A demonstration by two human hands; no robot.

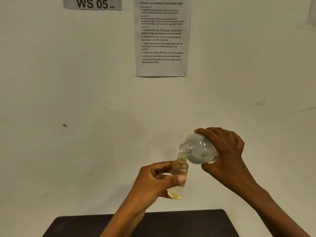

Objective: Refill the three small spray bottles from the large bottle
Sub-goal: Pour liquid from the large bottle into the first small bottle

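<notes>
My left hand (153,182) grips a small clear bottle (179,170) with a yellowish tint, uncapped and held upright in the air above the table. My right hand (225,151) holds the large frosted bottle (200,149) tipped over to the left, its open threaded neck just above and touching the small bottle's mouth. Clear liquid lies in the lower side of the large bottle. A little liquid shows at the small bottle's bottom. No other small bottles or caps are in view.
A dark table (188,223) fills the lower edge of the view, below both hands. Behind is a pale wall with a printed instruction sheet (161,36) and a "WS 05" sign (92,3).
</notes>
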